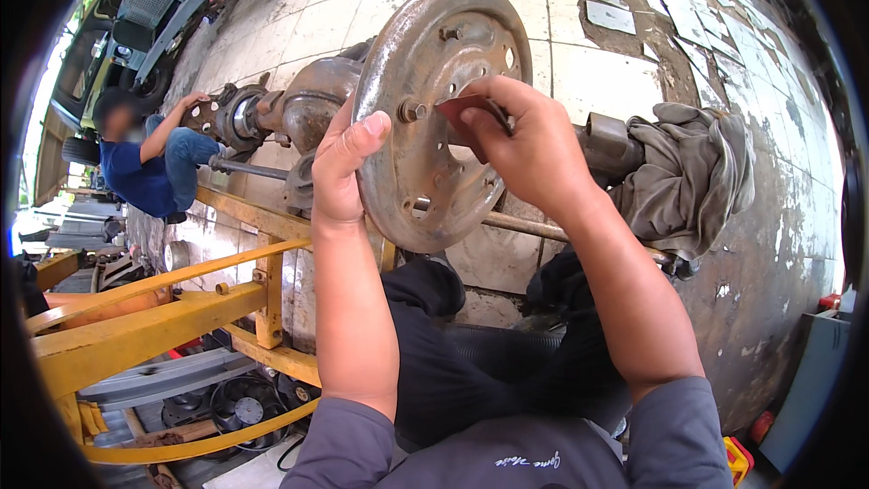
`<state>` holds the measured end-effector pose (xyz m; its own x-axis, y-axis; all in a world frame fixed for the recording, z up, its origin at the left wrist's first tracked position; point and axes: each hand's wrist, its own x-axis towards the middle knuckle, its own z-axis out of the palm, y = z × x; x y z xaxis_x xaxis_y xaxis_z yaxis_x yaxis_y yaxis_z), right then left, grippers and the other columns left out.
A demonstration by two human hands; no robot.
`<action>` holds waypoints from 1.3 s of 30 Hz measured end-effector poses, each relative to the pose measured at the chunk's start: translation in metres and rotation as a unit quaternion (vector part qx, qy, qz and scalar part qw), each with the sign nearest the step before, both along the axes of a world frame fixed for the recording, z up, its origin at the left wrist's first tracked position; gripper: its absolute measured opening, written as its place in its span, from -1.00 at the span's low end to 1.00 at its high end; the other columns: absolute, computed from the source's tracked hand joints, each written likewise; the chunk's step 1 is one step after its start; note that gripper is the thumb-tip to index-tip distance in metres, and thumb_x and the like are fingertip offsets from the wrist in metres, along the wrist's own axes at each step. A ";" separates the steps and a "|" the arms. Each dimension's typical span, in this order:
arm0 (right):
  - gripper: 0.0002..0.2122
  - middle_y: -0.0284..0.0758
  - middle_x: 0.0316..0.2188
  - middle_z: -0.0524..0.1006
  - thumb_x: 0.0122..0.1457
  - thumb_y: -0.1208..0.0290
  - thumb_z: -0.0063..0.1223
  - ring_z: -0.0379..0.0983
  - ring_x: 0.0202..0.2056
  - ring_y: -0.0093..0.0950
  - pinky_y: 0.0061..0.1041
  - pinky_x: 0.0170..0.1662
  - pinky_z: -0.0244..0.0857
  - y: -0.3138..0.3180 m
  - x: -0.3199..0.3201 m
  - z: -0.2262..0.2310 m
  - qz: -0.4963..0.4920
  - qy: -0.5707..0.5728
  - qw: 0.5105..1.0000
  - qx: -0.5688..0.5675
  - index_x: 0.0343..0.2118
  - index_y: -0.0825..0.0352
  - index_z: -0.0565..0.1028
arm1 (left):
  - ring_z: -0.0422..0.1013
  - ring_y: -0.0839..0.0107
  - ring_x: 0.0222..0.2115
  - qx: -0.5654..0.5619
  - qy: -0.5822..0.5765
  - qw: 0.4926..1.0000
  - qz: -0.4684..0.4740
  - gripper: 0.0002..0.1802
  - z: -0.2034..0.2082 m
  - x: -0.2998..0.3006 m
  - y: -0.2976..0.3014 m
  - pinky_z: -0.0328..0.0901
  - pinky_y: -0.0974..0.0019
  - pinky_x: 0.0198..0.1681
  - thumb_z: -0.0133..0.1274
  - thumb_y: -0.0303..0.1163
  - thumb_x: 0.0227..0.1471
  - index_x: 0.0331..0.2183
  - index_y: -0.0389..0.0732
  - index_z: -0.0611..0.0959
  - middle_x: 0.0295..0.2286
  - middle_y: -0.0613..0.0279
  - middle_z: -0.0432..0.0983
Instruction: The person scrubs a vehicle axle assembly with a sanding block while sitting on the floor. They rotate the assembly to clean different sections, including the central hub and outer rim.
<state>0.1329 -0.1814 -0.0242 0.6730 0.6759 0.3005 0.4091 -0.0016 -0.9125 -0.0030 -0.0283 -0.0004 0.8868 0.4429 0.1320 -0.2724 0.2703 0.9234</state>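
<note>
A round, rust-stained metal backing plate with several holes and bolts stands upright in front of me. My left hand grips its left rim, thumb on the near face and the other fingers hidden behind it. Pinched between the thumb and fingers of my right hand is a folded piece of reddish-brown sandpaper. It lies against the plate's face near the centre, just right of a protruding bolt. Whether the sandpaper presses on the metal there, I cannot tell.
Behind the plate sits a rusty axle housing. A grey-brown cloth drapes over a metal part at right. Yellow steel frames fill the lower left. Another person sits at far left, near a vehicle. Broken tiles lie beyond.
</note>
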 end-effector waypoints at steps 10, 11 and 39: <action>-0.64 0.04 -0.11 0.60 0.17 0.32 0.23 0.58 -0.06 -0.09 -0.23 0.01 0.41 -0.016 0.014 -0.027 -0.057 0.066 0.979 -0.183 -0.05 0.40 0.42 | 0.56 0.32 -0.12 -0.004 0.006 1.000 0.024 -0.37 -0.003 0.002 0.005 0.44 0.29 0.00 0.11 -0.27 0.15 0.17 -0.43 0.46 -0.08 0.04 0.60; -0.64 0.04 -0.12 0.60 0.17 0.32 0.24 0.58 -0.06 -0.09 -0.22 0.00 0.41 -0.014 0.010 -0.027 -0.061 0.057 0.980 -0.180 -0.08 0.40 0.42 | 0.56 0.32 -0.12 -0.009 0.001 1.000 0.021 -0.38 -0.002 0.002 0.005 0.44 0.28 0.00 0.11 -0.27 0.16 0.16 -0.43 0.47 -0.08 0.04 0.60; -0.61 0.02 -0.18 0.61 0.16 0.30 0.28 0.58 -0.12 -0.13 -0.22 -0.04 0.42 -0.020 -0.012 -0.048 0.034 0.081 0.970 -0.226 -0.08 0.50 0.49 | 0.55 0.41 -0.12 -0.001 -0.061 0.997 -0.038 -0.49 -0.014 0.004 0.024 0.43 0.30 0.01 0.03 -0.32 0.23 0.14 -0.39 0.50 -0.10 0.12 0.61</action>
